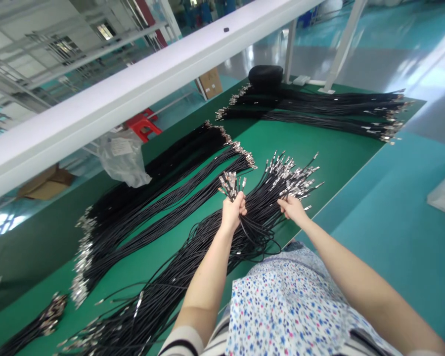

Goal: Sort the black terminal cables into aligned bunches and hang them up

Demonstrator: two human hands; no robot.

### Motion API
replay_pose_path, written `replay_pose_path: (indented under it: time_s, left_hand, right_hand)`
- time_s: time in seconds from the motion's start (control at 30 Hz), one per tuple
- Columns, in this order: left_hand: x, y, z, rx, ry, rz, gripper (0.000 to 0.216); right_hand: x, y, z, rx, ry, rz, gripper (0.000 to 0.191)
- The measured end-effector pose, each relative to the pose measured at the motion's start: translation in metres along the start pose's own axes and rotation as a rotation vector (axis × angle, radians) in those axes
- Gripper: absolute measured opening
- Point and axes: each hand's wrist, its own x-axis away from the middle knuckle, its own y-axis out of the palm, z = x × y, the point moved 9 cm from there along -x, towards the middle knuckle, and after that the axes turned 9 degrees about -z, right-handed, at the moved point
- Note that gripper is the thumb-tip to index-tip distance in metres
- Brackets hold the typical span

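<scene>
My left hand (pixel 233 211) is closed around a bunch of black cables, whose metal terminals (pixel 230 184) stick up above the fist. My right hand (pixel 292 208) pinches at the near edge of a large loose pile of black cables (pixel 207 242), close to its silvery terminal ends (pixel 292 180). The fingers probably hold a cable, but which one is too small to make out. From the left fist the held cables bend down over the pile, which stretches toward the lower left.
Sorted cable bundles (pixel 152 198) lie to the left on the green table (pixel 282 136). More bundles (pixel 319 106) lie at the far end beside a black rounded object (pixel 266 75). A white beam (pixel 152 74) crosses above. A plastic bag (pixel 122 155) hangs near the far edge, with a red stool (pixel 144 124) beyond.
</scene>
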Motion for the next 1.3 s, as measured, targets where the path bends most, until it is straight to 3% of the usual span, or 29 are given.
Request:
replay_pose_path:
  time_s: [0.1, 0.17, 0.23, 0.37, 0.57, 0.7, 0.87, 1.0, 1.17, 1.3]
  left_hand:
    - [-0.001, 0.011, 0.001, -0.005, 0.004, -0.049, 0.034]
    - [0.000, 0.023, 0.002, -0.004, 0.007, -0.128, 0.032]
    - [0.002, 0.029, 0.003, 0.036, 0.004, -0.181, 0.031]
    - [0.004, 0.021, 0.003, 0.178, -0.008, -0.212, 0.036]
    - [0.002, 0.017, 0.002, 0.206, -0.063, -0.335, 0.032]
    - [-0.002, 0.011, 0.007, 0.259, -0.037, -0.311, 0.030]
    - [-0.006, -0.001, 0.009, 0.213, -0.041, -0.173, 0.031]
    - [-0.003, 0.010, 0.011, 0.012, -0.043, -0.139, 0.030]
    - [0.008, -0.001, 0.019, -0.074, 0.034, 0.074, 0.034]
    - [0.014, -0.002, 0.018, -0.093, -0.008, 0.039, 0.038]
  right_hand:
    - [0.028, 0.047, -0.030, 0.214, -0.086, -0.490, 0.015]
    - [0.045, 0.072, -0.041, 0.292, -0.095, -0.717, 0.018]
    - [0.054, 0.089, -0.048, 0.307, -0.098, -0.826, 0.020]
    - [0.060, 0.114, -0.054, 0.308, -0.133, -0.943, 0.024]
    - [0.059, 0.114, -0.064, 0.312, -0.164, -0.881, 0.028]
    - [0.062, 0.100, -0.074, 0.194, -0.200, -0.806, 0.025]
    - [0.049, 0.078, -0.087, -0.052, -0.230, -0.510, 0.029]
    - [0.044, 0.084, -0.108, -0.106, -0.328, -0.353, 0.029]
    - [0.058, 0.115, -0.122, 0.009, -0.356, -0.504, 0.028]
    - [0.069, 0.122, -0.124, -0.064, -0.378, -0.516, 0.028]
